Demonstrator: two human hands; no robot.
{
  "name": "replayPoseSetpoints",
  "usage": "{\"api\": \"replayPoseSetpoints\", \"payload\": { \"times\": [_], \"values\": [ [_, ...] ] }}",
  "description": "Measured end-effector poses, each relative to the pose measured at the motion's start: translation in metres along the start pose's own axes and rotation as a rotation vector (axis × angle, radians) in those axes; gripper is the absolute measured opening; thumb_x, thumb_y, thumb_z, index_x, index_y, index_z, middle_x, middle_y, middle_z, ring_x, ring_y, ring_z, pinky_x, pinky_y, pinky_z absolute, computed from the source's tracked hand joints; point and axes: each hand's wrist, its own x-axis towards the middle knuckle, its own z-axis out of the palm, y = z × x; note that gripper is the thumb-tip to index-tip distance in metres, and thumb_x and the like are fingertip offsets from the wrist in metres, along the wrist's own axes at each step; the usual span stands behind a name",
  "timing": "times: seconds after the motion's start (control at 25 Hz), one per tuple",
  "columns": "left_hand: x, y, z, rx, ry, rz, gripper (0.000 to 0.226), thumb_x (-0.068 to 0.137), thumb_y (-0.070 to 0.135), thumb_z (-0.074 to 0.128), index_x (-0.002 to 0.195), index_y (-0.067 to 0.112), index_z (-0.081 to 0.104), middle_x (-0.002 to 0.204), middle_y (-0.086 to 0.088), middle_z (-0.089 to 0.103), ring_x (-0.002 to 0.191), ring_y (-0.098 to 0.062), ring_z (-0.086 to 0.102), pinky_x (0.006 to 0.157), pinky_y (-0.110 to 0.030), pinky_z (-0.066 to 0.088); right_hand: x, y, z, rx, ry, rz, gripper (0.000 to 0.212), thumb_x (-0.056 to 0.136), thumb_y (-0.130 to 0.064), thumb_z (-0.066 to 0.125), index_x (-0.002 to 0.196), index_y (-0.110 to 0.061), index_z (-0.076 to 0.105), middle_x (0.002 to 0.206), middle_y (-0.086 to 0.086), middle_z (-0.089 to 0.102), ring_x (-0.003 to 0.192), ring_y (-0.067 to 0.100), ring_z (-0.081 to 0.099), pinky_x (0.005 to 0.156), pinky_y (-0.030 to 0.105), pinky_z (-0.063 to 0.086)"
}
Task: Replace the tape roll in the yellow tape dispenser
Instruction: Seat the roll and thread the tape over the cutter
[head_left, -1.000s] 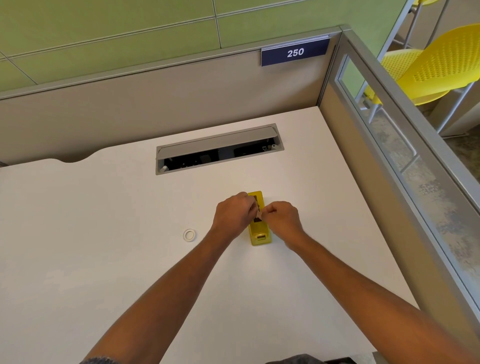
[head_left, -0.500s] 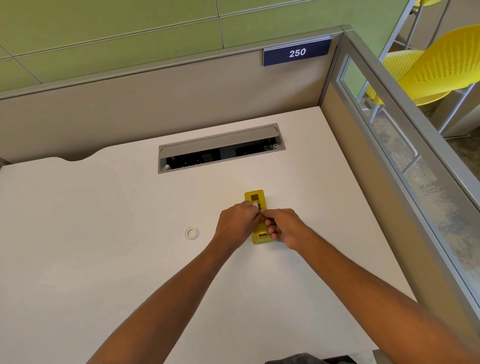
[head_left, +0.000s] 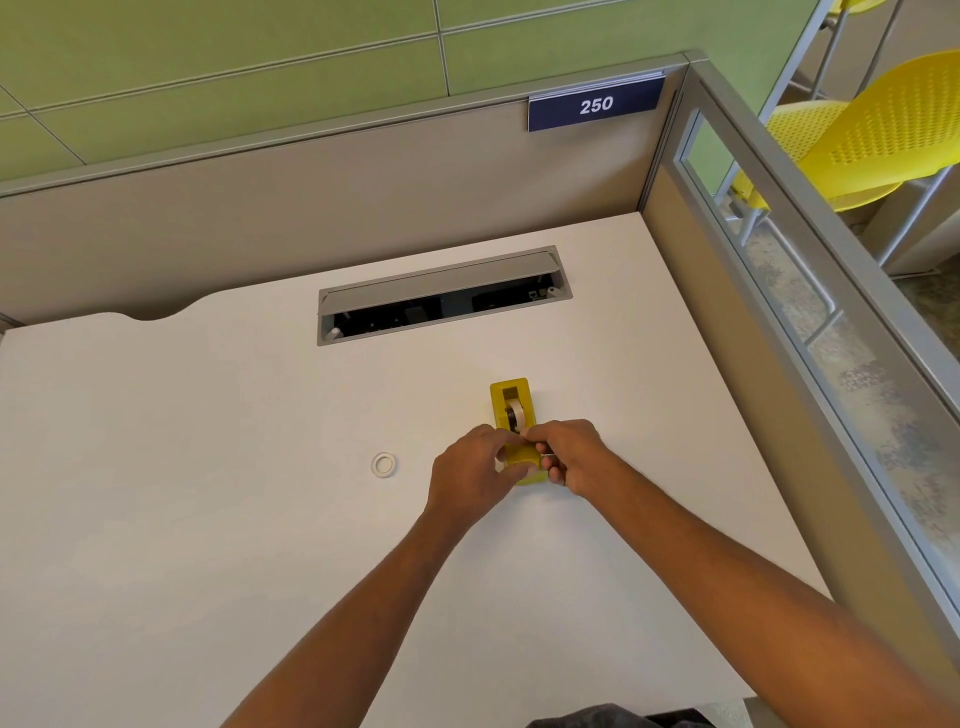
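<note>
yellow tape dispenser (head_left: 511, 400) on desk (head_left: 208, 519), new tape roll (head_left: 514, 414) seated. left hand (head_left: 475, 470) grips dispenser front; right hand (head_left: 569, 454) pinches there, tape end not discernible. judgement: brace base, draw tape straight over cutter.

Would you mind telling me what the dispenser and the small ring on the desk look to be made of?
Dispenser: probably moulded plastic, uniform glossy yellow with rounded corners. Ring: white and matte, possibly a plastic or card core; too small to settle.
</note>
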Motion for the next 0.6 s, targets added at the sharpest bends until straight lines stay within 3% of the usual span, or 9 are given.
{"api": "replayPoseSetpoints", "payload": {
  "times": [0.12,0.24,0.36,0.6],
  "values": [
    [-0.005,-0.002,0.009,-0.036,-0.031,-0.053,0.044,0.085,0.054,0.088,0.123,0.038,0.073,0.108,0.017,0.067,0.086,-0.008,0.059,0.064,-0.022,0.038,0.0,0.004,0.004,0.002,0.047,-0.005,0.02,0.088,-0.018,0.083,0.077,-0.007,0.071,0.071,0.009,0.063,0.053,0.014,0.05,0.044,0.023,0.043],
    [-0.008,-0.002,0.018,-0.022,-0.017,-0.074,0.027,0.093,0.039,0.081,0.12,0.035,0.076,0.112,0.013,0.07,0.098,-0.016,0.069,0.073,-0.029,0.05,-0.003,0.008,0.01,0.028,0.095,-0.048,0.021,0.085,-0.018,0.087,0.076,-0.008,0.07,0.074,0.007,0.065,0.06,0.015,0.054,0.054,0.03,0.046],
    [-0.011,-0.004,0.023,-0.065,0.004,-0.104,0.021,0.094,0.037,0.078,0.115,0.035,0.078,0.11,0.011,0.07,0.095,-0.014,0.065,0.073,-0.03,0.05,-0.008,0.014,0.013,0.02,0.163,-0.101,0.025,0.084,-0.02,0.089,0.073,-0.014,0.067,0.079,0.004,0.067,0.071,0.016,0.059,0.064,0.032,0.048],
    [-0.018,-0.004,0.033,-0.246,0.048,-0.211,0.019,0.094,0.029,0.075,0.113,0.033,0.078,0.071,0.011,0.065,0.069,-0.012,0.059,0.06,-0.028,0.043,-0.021,0.028,0.016,0.034,0.183,-0.131,0.021,0.086,-0.026,0.087,0.077,-0.017,0.07,0.091,0.009,0.075,0.082,0.023,0.069,0.076,0.04,0.059]
  ]
}}
